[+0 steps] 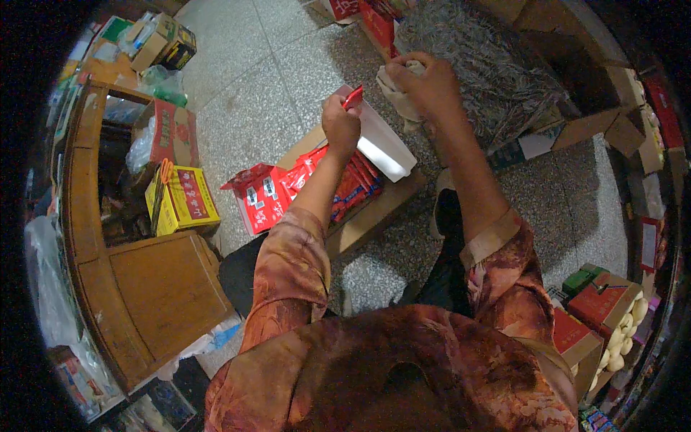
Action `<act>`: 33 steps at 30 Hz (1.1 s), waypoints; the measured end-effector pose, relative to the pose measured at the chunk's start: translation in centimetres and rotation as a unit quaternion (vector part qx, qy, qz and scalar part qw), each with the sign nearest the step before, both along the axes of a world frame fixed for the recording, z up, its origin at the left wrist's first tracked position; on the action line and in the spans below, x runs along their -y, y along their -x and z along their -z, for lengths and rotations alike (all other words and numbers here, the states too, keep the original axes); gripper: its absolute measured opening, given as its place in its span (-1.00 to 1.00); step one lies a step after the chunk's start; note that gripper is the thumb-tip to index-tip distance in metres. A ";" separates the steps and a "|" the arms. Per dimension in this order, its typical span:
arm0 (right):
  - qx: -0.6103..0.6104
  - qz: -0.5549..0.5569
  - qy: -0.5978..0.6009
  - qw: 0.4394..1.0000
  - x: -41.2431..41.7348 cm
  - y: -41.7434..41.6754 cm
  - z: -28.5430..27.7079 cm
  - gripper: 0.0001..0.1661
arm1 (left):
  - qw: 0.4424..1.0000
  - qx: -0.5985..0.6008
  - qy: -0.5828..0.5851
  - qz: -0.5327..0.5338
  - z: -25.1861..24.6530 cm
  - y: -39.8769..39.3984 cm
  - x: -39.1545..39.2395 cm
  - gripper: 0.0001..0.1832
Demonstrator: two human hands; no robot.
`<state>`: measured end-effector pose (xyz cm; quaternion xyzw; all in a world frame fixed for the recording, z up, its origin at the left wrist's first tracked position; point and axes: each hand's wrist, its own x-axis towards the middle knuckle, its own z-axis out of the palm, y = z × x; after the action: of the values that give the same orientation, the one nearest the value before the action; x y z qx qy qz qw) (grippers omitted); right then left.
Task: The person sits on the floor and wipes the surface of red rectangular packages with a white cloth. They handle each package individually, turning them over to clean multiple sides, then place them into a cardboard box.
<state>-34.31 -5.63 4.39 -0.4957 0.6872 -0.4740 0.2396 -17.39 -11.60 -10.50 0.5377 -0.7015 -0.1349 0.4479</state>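
Observation:
My left hand [341,125] is closed on a small red packet [353,97], above the near end of a white plastic tray [380,143]. My right hand [426,89] grips a crumpled beige cloth [402,94], up and to the right of the left one. Below my left forearm, many red packets [356,183] stand in a row, partly hidden by the arm. An open red printed carton [264,197] lies at their left. A cardboard box [345,237] is under the packets and the tray.
A wooden cabinet [167,291] and a yellow carton [197,202] stand at left. A large clear bag of dried goods [475,70] fills the upper right, beside open cardboard flaps [588,127]. Red boxes [599,302] with pale round items stand at lower right. The floor is speckled stone [237,102].

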 end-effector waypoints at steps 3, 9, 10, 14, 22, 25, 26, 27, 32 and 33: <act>0.005 -0.013 -0.029 0.999 -0.1 -0.1 -0.4 -0.62 | 0.992 0.121 0.030 0.004 -0.8 -1.0 -0.4 -0.80; 0.037 -0.007 -0.025 0.999 0.1 -0.3 -0.2 -0.65 | 0.976 0.196 0.098 -0.006 -1.7 -2.1 0.9 -0.73; 0.026 -0.008 -0.014 1.000 0.2 -0.3 0.1 -0.65 | 0.973 0.201 0.116 -0.015 -1.6 -2.1 1.2 -0.71; 0.015 -0.015 -0.014 1.000 0.1 -0.6 0.2 -0.63 | 0.958 0.249 0.133 -0.047 -1.5 -2.4 1.9 -0.76; -0.245 -0.192 -0.130 0.941 -1.0 -1.9 1.3 -0.54 | 0.961 0.263 -0.074 0.033 -1.3 -4.6 5.2 -0.90; -0.380 -0.320 -0.238 0.835 -2.6 -3.9 5.8 -0.52 | 0.957 0.265 -0.092 0.069 -2.9 -3.7 4.3 -0.91; -0.391 -0.341 -0.270 0.811 -3.6 -4.6 6.0 -0.62 | 0.958 0.263 -0.088 0.069 -3.0 -3.4 3.9 -0.88; -0.378 -0.377 -0.293 0.794 -4.0 -5.5 8.0 -0.66 | 0.958 0.266 -0.086 0.061 -3.1 -3.7 3.5 -0.85; -0.395 -0.434 -0.303 0.751 -7.2 -6.6 12.0 -0.67 | 0.954 0.283 -0.065 0.072 -2.1 -5.2 3.9 -0.79; -0.396 -0.444 -0.306 0.743 -7.3 -6.6 12.2 -0.67 | 0.954 0.282 -0.067 0.077 -2.2 -5.4 3.9 -0.79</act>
<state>-27.71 1.72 -7.77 -0.7878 0.5308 0.1612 0.2677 -12.03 -15.50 -8.29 0.5267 -0.8281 -0.0589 0.1830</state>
